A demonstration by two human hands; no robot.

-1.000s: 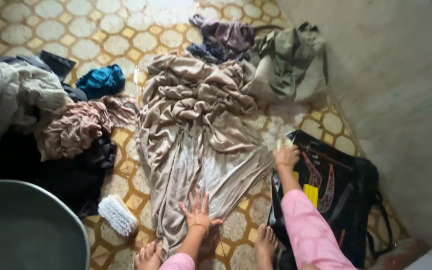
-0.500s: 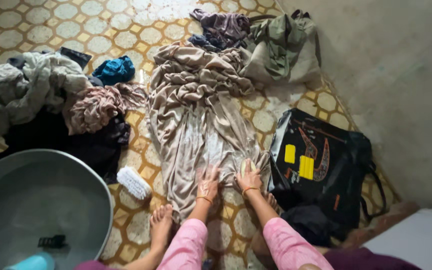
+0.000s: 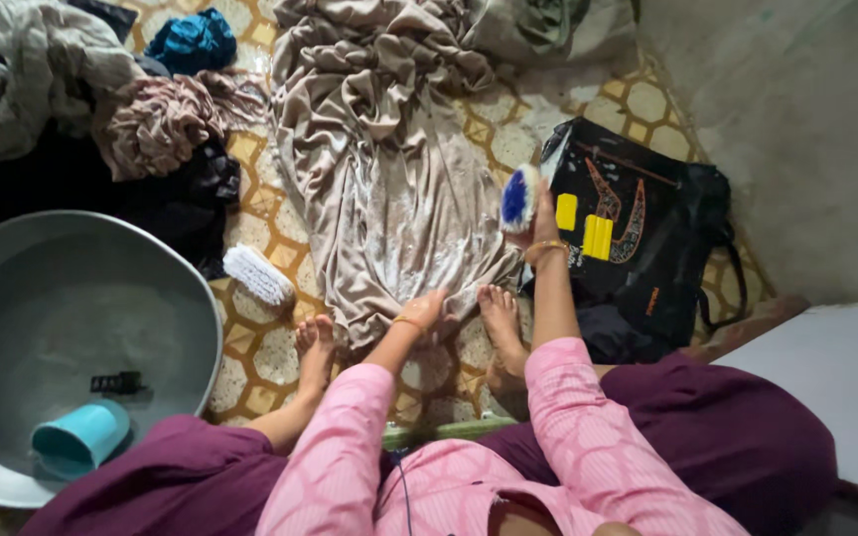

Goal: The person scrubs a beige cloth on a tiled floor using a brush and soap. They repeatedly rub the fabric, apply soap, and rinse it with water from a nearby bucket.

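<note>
Head view: blue-bristled brush (image 3: 519, 198) clasped within right hand (image 3: 542, 220) fingers, above beige garment (image 3: 389, 189)

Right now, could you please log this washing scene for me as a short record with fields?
Setting: patterned tile floor
Left hand: pressing the near end of the beige garment spread on the floor
Right hand: grip closed on a blue-and-white scrub brush, raised above the garment's right edge
Left side: grey basin holding a teal cup; white brush beside it
Right side: black bag
Far left: clothes pile
</note>
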